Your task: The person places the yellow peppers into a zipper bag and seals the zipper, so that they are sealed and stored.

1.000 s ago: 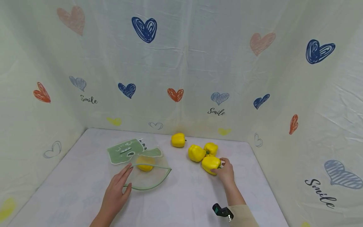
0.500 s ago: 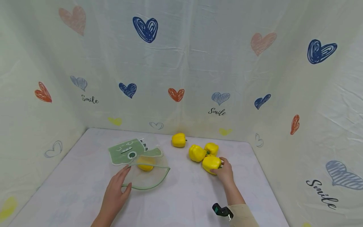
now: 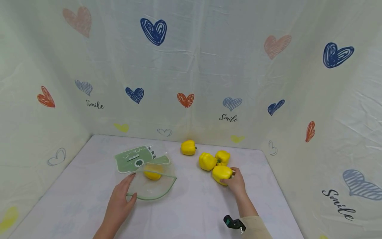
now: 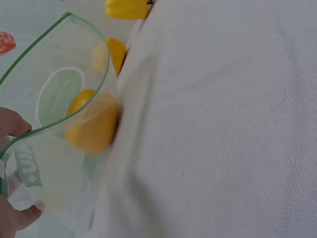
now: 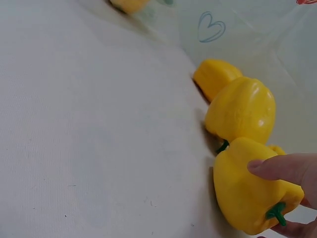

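My left hand (image 3: 117, 202) holds the green-edged mouth of a clear plastic bag (image 3: 149, 189) with a green cartoon print, thumb and fingers apart at its near left side. In the left wrist view, the bag's rim (image 4: 94, 101) bows wide beside the fingertips. One yellow bell pepper (image 3: 153, 172) shows through the bag's clear film. On the right, my right hand (image 3: 236, 182) grips another yellow bell pepper (image 3: 221, 174), which appears to lie on the table. The right wrist view shows the thumb (image 5: 277, 167) across its side and the green stem (image 5: 276, 212) facing the hand.
Two yellow bell peppers (image 3: 207, 161) (image 3: 222, 156) lie just behind the gripped one. A further bell pepper (image 3: 188, 147) rests at the back edge of the white-covered table (image 3: 191, 209). Heart-printed curtains (image 3: 191, 66) enclose the back and sides.
My left hand has shifted slightly left, drawing the bag's mouth with it. The right hand keeps its grip on the bell pepper, which has moved a little toward me.
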Tool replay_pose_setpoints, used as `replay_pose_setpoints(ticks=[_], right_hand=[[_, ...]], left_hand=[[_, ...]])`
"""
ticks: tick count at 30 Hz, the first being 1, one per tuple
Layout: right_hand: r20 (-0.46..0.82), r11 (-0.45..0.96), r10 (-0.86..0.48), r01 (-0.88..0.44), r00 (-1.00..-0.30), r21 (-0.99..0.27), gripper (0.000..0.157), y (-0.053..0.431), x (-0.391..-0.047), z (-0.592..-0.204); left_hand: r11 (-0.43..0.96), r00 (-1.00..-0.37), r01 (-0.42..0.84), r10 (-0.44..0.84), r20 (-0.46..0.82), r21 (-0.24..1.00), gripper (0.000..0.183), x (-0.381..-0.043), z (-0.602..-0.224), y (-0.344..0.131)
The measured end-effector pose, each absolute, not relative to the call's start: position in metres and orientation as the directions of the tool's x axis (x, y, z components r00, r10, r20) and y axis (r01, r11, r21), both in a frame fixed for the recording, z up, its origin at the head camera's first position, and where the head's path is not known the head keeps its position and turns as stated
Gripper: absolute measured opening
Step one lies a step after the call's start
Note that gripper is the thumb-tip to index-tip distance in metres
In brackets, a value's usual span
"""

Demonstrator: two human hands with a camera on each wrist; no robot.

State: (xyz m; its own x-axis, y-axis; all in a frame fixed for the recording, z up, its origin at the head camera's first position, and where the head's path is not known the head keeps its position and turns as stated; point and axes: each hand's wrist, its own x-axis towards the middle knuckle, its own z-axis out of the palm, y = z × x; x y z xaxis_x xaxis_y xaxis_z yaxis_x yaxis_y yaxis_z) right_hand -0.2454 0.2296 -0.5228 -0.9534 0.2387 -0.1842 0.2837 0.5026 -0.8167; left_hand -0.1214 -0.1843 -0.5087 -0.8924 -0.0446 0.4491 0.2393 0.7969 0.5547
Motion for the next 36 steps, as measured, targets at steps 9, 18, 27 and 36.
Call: replay_pose_setpoints(ticks=[9,18,27,36], right_hand=[[-0.186,0.542,0.196,0.265,-0.963,-0.798,0.079,0.227,-0.237,-0.518],[-0.201,0.591,0.133,0.241,-0.970,-0.770,0.080,0.216,-0.227,-0.505],[-0.201,0.581,0.061,0.199,-0.978,-0.789,0.081,0.200,-0.206,-0.500],[-0.172,0.557,-0.018,0.133,-0.985,-0.820,0.079,0.182,-0.191,-0.487]], left_hand=[[0.770,-0.912,0.235,-0.036,0.409,0.593,0.073,-0.123,-0.509,-0.186],[0.768,-0.923,0.229,-0.025,0.385,0.598,0.072,-0.122,-0.505,-0.185],[0.773,-0.928,0.225,-0.015,0.371,0.593,0.071,-0.122,-0.502,-0.183],[0.780,-0.919,0.240,-0.009,0.394,0.578,0.072,-0.122,-0.503,-0.181]])
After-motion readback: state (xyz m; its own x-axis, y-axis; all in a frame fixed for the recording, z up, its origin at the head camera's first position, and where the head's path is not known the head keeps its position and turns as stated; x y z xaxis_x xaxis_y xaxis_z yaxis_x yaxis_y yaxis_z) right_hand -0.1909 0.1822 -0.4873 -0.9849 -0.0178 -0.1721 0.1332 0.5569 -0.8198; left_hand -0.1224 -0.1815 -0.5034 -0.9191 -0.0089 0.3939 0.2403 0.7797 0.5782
